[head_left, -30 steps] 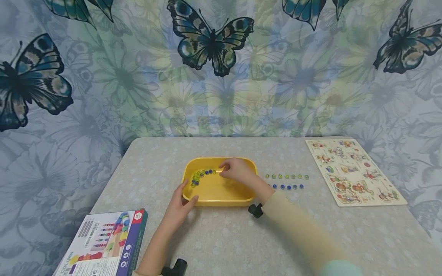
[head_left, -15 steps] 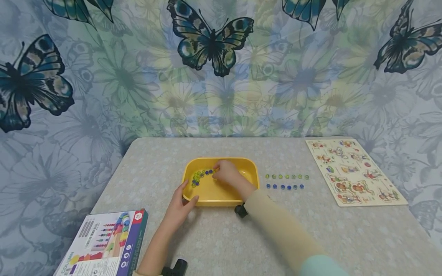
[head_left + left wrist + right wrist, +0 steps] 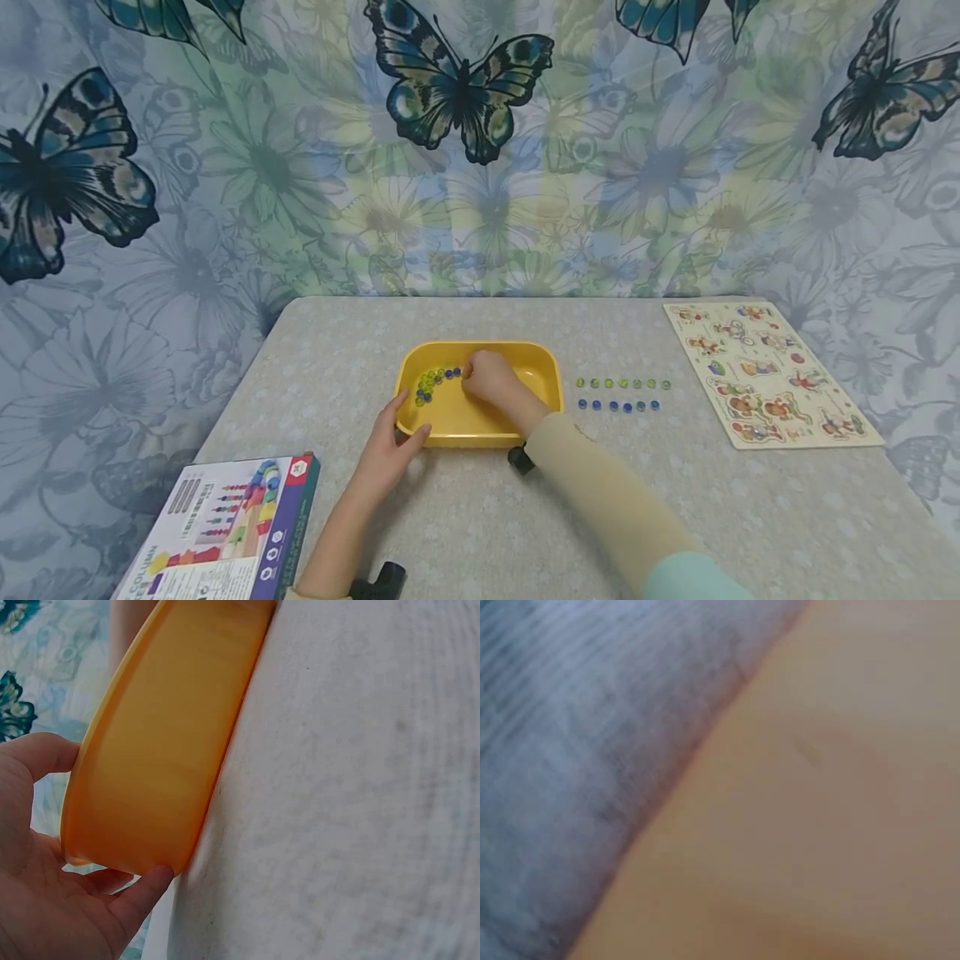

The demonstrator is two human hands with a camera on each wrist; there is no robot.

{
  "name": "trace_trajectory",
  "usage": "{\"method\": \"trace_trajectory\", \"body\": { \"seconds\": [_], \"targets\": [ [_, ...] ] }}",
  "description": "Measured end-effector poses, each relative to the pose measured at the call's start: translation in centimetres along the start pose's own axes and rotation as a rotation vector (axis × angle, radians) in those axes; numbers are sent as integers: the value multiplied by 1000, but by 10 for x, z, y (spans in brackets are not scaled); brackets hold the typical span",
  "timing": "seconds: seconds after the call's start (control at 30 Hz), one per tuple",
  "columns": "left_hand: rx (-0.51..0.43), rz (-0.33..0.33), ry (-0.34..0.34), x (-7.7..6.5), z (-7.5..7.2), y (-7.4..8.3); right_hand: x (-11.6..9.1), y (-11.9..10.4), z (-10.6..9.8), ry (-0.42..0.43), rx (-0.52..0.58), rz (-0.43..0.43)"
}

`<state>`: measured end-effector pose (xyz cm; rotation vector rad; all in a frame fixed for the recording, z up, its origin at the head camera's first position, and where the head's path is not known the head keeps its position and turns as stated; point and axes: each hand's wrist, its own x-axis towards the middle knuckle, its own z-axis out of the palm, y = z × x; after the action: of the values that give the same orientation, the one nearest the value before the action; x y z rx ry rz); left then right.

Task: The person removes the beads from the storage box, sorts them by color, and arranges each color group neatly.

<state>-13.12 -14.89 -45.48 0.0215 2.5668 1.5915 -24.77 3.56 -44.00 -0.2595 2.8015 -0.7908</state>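
A yellow plastic tray (image 3: 480, 434) stands on the table. My left hand (image 3: 388, 446) grips its near left corner, thumb at the front and fingers along the left side. In the left wrist view the left hand (image 3: 56, 859) holds the tray wall (image 3: 161, 757) by rim and base. Inside, small green and blue glass marbles (image 3: 426, 387) form a curved line. My right hand (image 3: 493, 379) is over the tray with curled fingers, right at the line's right end. Its fingertips are hidden, so I cannot tell whether it pinches a marble. The right wrist view is blurred.
Right of the tray lie a row of green marbles (image 3: 623, 384) and a row of blue marbles (image 3: 615, 407). Farther right is a pale board with printed figures (image 3: 768, 375). A toy box (image 3: 225, 525) lies at the front left. A patterned cloth (image 3: 480, 233) hangs behind the table.
My right hand has moved left inside the tray to the end of the marble line, covering the last green marble. My left hand has stayed on the tray's corner.
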Motion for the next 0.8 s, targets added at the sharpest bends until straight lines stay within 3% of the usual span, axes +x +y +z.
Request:
{"method": "trace_trajectory", "body": {
  "seconds": [0.33,0.57,0.8],
  "targets": [
    [-9,-12,4,0,0,1,-13,11,-20,-36,163,-24],
    [-1,-9,7,1,1,0,-33,32,-65,19,199,-58],
    [6,-14,15,1,2,0,-55,75,-118,87,187,-76]
  ]
}}
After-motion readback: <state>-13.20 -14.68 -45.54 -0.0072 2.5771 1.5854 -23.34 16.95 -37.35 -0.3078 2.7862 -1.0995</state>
